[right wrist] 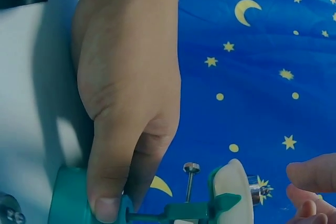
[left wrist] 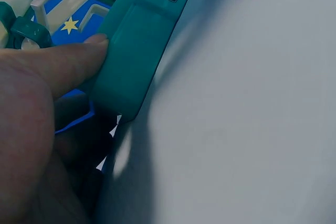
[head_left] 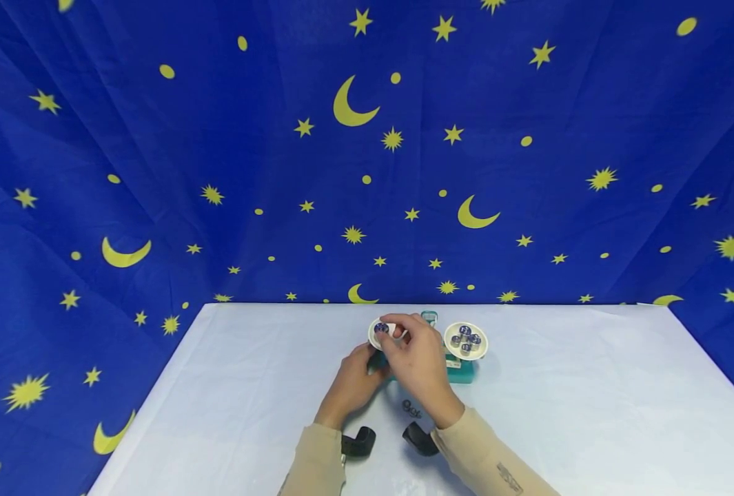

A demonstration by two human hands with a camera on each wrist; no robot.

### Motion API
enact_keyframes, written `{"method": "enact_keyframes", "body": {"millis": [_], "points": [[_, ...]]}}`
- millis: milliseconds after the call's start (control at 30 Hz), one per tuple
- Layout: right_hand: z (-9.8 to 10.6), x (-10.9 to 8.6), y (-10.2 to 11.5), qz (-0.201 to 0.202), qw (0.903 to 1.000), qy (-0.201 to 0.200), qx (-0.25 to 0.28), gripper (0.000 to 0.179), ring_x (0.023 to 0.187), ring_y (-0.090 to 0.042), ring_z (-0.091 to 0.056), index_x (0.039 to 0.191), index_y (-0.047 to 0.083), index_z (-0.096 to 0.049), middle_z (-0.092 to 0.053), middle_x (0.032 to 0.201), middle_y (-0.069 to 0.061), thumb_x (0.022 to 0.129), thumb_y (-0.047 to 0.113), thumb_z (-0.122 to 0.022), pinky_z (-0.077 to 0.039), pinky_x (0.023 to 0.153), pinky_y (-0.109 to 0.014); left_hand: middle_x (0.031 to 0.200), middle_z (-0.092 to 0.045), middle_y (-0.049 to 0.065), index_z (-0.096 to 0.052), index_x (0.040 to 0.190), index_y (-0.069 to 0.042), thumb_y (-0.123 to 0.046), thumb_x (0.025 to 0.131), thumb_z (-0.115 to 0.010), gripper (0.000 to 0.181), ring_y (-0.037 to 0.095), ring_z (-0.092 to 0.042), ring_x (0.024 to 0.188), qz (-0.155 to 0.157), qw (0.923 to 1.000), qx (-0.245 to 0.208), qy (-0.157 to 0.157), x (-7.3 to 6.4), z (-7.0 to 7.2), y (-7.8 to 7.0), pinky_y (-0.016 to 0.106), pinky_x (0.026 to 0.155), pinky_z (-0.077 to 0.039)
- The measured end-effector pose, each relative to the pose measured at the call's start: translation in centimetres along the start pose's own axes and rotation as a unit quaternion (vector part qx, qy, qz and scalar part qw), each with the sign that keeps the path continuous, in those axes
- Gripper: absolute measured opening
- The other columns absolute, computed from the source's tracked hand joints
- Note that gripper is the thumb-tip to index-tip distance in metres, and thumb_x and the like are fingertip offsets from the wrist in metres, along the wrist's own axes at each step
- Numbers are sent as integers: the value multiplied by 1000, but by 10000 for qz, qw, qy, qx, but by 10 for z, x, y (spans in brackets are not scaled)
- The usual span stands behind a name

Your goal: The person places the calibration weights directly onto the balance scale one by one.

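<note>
A teal student balance [head_left: 461, 372] with two white pans stands on the table. My left hand [head_left: 353, 382] grips the left end of its base, the thumb [left wrist: 79, 64] pressed against the side. One small metal cylinder [right wrist: 255, 190] sits in the left pan [right wrist: 233, 187]. Over that pan is my right hand [head_left: 418, 355]; its fingertips [right wrist: 296, 174] are close to the cylinder but apart from it in the right wrist view. Several similar cylinders [head_left: 466, 339] lie in the right pan [head_left: 482, 351]. Part of the balance is hidden behind my right hand.
Small shiny metal pieces [head_left: 411, 410] lie on the white table [head_left: 230, 413] in front of the balance. Black curved mounts [head_left: 358, 442] show at both wrists. A blue cloth [head_left: 280, 165] with yellow stars and moons hangs behind the table.
</note>
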State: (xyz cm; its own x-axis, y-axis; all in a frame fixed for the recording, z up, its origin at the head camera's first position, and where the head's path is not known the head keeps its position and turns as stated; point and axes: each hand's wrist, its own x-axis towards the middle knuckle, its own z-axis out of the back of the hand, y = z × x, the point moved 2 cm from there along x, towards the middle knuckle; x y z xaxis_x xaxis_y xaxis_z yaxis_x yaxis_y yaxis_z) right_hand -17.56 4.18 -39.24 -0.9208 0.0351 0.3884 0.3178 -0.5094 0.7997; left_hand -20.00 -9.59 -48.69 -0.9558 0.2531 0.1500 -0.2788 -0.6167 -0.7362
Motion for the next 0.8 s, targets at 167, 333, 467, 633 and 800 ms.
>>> {"method": "enact_keyframes", "body": {"millis": [167, 333, 467, 633, 800], "points": [[3, -6, 0, 72, 9999, 98, 89, 18, 56, -8, -45, 103, 10, -78, -54, 75, 3, 85, 13, -79, -37, 51, -23, 139, -60, 14, -54, 143, -4, -24, 95, -69, 55, 31, -52, 133, 108, 9999, 24, 29, 0, 0, 0, 49, 113, -41], [8, -12, -1, 264, 9993, 80, 260, 18, 56, -7, -44, 101, 11, -78, -52, 74, 4, 83, 10, -80, -37, 50, -22, 142, -57, 15, -51, 145, -2, -24, 94, -70, 59, 31, -50, 135, 136, 9999, 5, 62, 0, 0, 0, 49, 114, -39], [13, -17, -4, 406, 9981, 133, 434, 20, 57, -6, -44, 102, 10, -78, -53, 75, 2, 82, 8, -80, -38, 49, -20, 141, -58, 16, -52, 144, -1, -25, 94, -71, 58, 32, -50, 135, 64, 10000, -16, 4, 0, 0, 0, 49, 114, -40], [18, -22, -7, 409, 9975, 211, 530, 20, 58, -5, -45, 100, 9, -77, -53, 76, 2, 81, 5, -80, -40, 51, -21, 139, -59, 15, -55, 142, -3, -28, 93, -71, 57, 32, -51, 134, 14, 10000, -42, -66, -1, 0, 0, 50, 113, -40], [20, -26, -11, 316, 9974, 310, 567, 20, 58, -5, -44, 100, 10, -77, -52, 77, 6, 81, 3, -81, -40, 51, -21, 140, -59, 14, -55, 142, -3, -29, 93, -71, 58, 31, -51, 134, 101, 9999, -89, -38, -1, -1, 0, 50, 114, -39]]}}
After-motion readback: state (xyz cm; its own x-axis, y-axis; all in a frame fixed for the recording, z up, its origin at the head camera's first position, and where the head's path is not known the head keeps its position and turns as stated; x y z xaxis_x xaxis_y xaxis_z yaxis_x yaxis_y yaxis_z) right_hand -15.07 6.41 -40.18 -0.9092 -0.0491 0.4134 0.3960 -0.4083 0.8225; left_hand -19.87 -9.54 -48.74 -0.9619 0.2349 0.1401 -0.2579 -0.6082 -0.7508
